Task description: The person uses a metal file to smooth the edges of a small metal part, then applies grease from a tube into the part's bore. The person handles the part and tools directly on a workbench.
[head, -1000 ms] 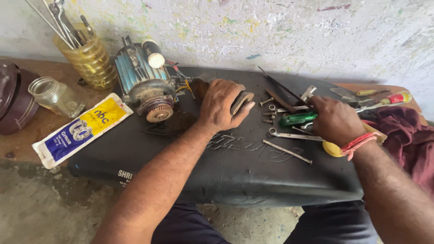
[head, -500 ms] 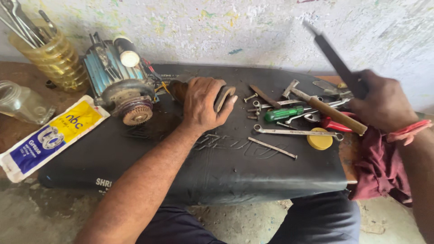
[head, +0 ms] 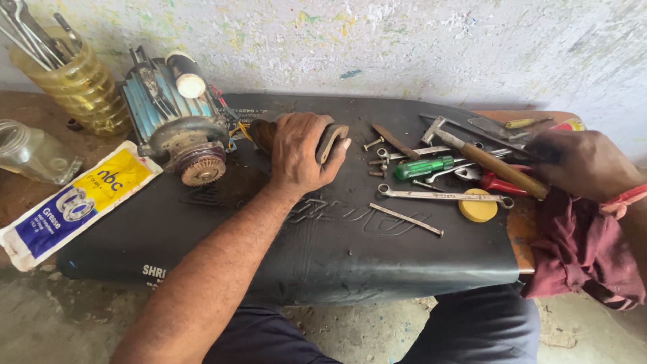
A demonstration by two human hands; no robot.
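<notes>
Left hand (head: 300, 154) fingers curled around a curved grey metal part (head: 331, 140), mid black padded surface (head: 350, 249). Right hand (head: 581, 164) closed on wooden-handled hammer (head: 486, 160), far right. White-blue-yellow flat pouch (head: 71, 204) near left. Part's underside hidden.

The black mat (head: 337, 249) looks like matt, embossed rubber. The motor (head: 176, 114) shows ribbed, blue-painted metal with a rusty, grimy end. The hammer (head: 495, 165) has a smooth wooden handle and dull steel head. The spanner (head: 441, 196) is bare metal, the rag (head: 579, 253) maroon cloth, the screwdriver (head: 423, 167) handle glossy green plastic.
</notes>
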